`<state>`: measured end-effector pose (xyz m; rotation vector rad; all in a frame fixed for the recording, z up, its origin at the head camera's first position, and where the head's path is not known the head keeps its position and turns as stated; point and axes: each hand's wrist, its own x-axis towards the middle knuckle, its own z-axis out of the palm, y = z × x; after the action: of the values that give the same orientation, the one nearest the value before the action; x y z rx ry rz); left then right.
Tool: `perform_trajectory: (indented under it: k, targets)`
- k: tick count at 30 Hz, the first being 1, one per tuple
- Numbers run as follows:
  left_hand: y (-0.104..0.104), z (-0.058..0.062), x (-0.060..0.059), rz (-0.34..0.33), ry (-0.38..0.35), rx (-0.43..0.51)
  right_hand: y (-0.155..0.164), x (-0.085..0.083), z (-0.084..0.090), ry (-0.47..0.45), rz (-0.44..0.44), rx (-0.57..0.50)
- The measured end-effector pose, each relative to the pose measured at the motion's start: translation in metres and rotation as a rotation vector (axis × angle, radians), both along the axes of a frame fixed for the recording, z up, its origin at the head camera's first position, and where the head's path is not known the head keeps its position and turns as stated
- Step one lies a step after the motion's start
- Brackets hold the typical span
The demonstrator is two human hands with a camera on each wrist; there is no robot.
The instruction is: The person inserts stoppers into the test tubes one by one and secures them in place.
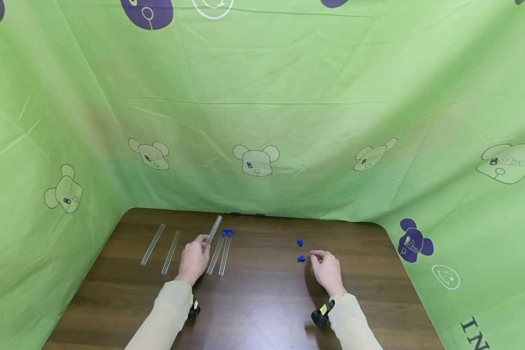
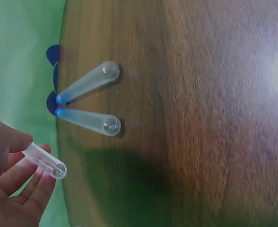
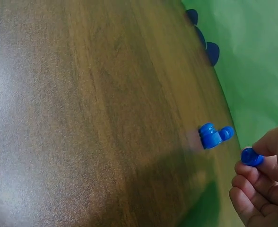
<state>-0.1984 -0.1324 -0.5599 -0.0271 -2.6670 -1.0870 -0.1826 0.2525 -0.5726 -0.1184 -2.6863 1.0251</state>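
Observation:
My left hand (image 1: 194, 260) grips a clear test tube (image 1: 214, 229) between thumb and fingers; in the left wrist view the rounded end of that test tube (image 2: 47, 161) points toward the table. Just right of this hand lie two test tubes with blue caps on, one (image 1: 216, 255) beside the other (image 1: 225, 255). My right hand (image 1: 327, 270) pinches a small blue cap (image 3: 251, 157), held above the table. Close to its left are two loose blue caps, a nearer one (image 1: 301, 258) and a farther one (image 1: 300, 242).
Left of the left hand, two uncapped test tubes, one (image 1: 153, 244) and another (image 1: 171, 253), lie on the brown wooden table (image 1: 262, 301). A green printed cloth (image 1: 262, 121) hangs behind the table and along both sides.

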Motion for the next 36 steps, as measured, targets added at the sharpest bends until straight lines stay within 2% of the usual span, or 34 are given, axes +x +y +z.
perform_trajectory:
  k: [8, 20, 36]
  targets:
    - [0.011, 0.004, 0.004, -0.031, 0.027, 0.015, -0.004, -0.001, 0.005, 0.031, 0.0, -0.007]
    - [0.028, 0.004, 0.009, -0.104, 0.128, 0.034, -0.01, -0.002, 0.014, 0.052, -0.022, -0.049]
    - [0.053, -0.001, 0.021, -0.171, 0.124, 0.011, -0.021, -0.006, 0.025, 0.1, -0.008, -0.091]
